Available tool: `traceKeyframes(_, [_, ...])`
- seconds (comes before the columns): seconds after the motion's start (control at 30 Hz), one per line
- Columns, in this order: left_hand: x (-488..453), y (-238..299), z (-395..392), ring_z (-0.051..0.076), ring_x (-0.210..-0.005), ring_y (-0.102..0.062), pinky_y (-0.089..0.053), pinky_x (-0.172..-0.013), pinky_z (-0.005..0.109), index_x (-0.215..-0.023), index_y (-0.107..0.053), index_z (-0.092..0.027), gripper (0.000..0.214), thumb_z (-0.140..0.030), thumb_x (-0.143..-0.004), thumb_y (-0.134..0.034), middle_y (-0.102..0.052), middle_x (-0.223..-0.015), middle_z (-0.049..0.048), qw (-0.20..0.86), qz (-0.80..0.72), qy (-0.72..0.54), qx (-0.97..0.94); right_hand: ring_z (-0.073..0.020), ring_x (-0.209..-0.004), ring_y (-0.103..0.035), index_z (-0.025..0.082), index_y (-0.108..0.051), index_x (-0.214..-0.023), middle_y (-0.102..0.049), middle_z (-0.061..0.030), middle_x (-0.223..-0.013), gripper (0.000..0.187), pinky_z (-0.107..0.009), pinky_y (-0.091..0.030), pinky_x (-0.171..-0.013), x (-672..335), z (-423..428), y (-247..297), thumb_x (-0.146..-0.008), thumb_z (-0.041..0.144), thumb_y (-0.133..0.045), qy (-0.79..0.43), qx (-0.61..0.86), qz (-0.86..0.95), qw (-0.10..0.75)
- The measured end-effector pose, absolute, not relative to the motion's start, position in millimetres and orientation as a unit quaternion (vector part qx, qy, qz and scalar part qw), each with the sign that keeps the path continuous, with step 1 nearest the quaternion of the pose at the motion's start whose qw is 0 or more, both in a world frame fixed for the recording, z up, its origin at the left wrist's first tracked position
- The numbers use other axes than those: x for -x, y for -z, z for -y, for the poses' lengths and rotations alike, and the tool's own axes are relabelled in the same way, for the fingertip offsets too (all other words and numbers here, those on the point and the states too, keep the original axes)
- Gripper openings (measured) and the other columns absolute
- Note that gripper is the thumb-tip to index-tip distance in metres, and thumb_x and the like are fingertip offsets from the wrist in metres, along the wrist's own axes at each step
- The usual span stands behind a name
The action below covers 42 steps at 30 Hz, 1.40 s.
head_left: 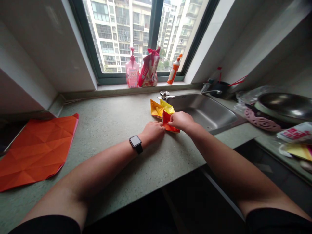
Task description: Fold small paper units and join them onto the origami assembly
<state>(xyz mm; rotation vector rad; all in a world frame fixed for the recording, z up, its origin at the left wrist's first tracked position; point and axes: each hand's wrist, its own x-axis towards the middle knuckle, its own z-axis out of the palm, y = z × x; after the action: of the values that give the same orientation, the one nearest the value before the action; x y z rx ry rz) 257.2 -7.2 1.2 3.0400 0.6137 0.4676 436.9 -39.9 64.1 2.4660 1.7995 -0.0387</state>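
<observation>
A small folded paper boat in red-orange [170,125] sits on the counter close to the sink. My right hand [181,121] pinches its upper right side between thumb and fingers. On its left end, my left hand [153,130] is closed, the fingertips against the paper; a dark watch [135,141] is on that wrist. Just behind stand two more paper boats, an orange-yellow one [156,109] and a bright yellow one [167,106], touching or nearly touching the red-orange one.
Creased orange paper sheets [36,146] lie at the left. A steel sink [207,110] is on the right, with a large metal pan [285,104] beyond it. On the windowsill stand a pink pump bottle [132,73], a red bag [149,70] and an orange bottle [174,71].
</observation>
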Motion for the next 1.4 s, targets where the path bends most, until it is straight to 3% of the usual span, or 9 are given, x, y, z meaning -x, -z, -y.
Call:
traceKeyframes(0.2, [-215, -23, 18, 0.027, -0.094, -0.073, -0.057, -0.083, 0.041, -0.114, -0.081, -0.021, 0.020, -0.025, -0.102, -0.066, -0.078, -0.104, 0.0088, 0.000, -0.178, -0.163, -0.970, -0.0284, -0.083, -0.075, 0.025, -0.081, -0.078, -0.079, -0.0128, -0.088, 0.028, -0.036, -0.051, -0.069, -432, 40, -71, -0.081, 0.052, -0.087, -0.007, -0.816, -0.578, 0.026])
traceKeyframes(0.37, [-124, -50, 22, 0.024, -0.098, -0.073, -0.057, -0.087, 0.039, -0.117, -0.079, -0.024, 0.021, -0.024, -0.103, -0.064, -0.079, -0.108, 0.0076, 0.001, -0.216, -0.194, -0.957, -0.0279, -0.082, -0.073, 0.025, -0.082, -0.085, -0.080, -0.0128, -0.091, 0.032, -0.035, -0.047, -0.066, -412, 40, -81, -0.092, 0.056, -0.074, -0.062, -0.790, -0.609, -0.021])
traceKeyframes(0.6, [38, -71, 16, 0.027, -0.119, -0.072, -0.056, -0.109, 0.045, -0.127, -0.077, -0.023, 0.034, -0.039, -0.105, -0.056, -0.078, -0.128, 0.0092, 0.032, -0.417, -0.223, -0.881, -0.0277, -0.093, -0.072, 0.025, -0.083, -0.100, -0.079, -0.0114, -0.111, 0.025, -0.037, -0.050, -0.076, -316, 29, -72, -0.101, 0.045, -0.067, -0.050, -0.631, -0.764, -0.123])
traceKeyframes(0.8, [132, -42, 28, 0.031, -0.134, -0.066, -0.048, -0.122, 0.050, -0.131, -0.074, -0.022, 0.046, -0.051, -0.099, -0.057, -0.073, -0.141, 0.0109, 0.096, -0.551, -0.223, -0.798, -0.0248, -0.093, -0.073, 0.025, -0.081, -0.104, -0.077, -0.0095, -0.112, 0.020, -0.035, -0.052, -0.079, -242, 9, -38, -0.102, 0.034, -0.064, 0.017, -0.556, -0.806, -0.203])
traceKeyframes(1.0, [166, -11, 40, 0.036, -0.162, -0.040, -0.027, -0.135, 0.055, -0.152, -0.062, -0.024, 0.079, -0.068, -0.087, -0.070, -0.052, -0.169, 0.0127, 0.172, -0.573, -0.139, -0.789, -0.0234, -0.093, -0.075, 0.026, -0.080, -0.102, -0.078, -0.0077, -0.109, 0.020, -0.038, -0.058, -0.086, -229, 3, 10, -0.096, 0.023, -0.060, 0.089, -0.504, -0.797, -0.322])
traceKeyframes(1.2, [173, -1, 40, 0.035, -0.162, -0.042, -0.028, -0.135, 0.056, -0.149, -0.067, -0.023, 0.073, -0.060, -0.086, -0.070, -0.056, -0.165, 0.0111, 0.221, -0.592, -0.181, -0.754, -0.0227, -0.088, -0.077, 0.025, -0.080, -0.100, -0.077, -0.0078, -0.104, 0.020, -0.039, -0.060, -0.084, -243, 2, 11, -0.095, 0.026, -0.060, 0.148, -0.469, -0.792, -0.363])
traceKeyframes(1.4, [179, -1, 28, 0.032, -0.143, -0.063, -0.042, -0.128, 0.050, -0.138, -0.074, -0.019, 0.066, -0.064, -0.091, -0.062, -0.069, -0.151, 0.0125, 0.243, -0.645, -0.270, -0.673, -0.0221, -0.088, -0.077, 0.024, -0.079, -0.100, -0.077, -0.0082, -0.105, 0.019, -0.037, -0.060, -0.081, -243, 2, 12, -0.095, 0.023, -0.061, 0.163, -0.459, -0.796, -0.359])
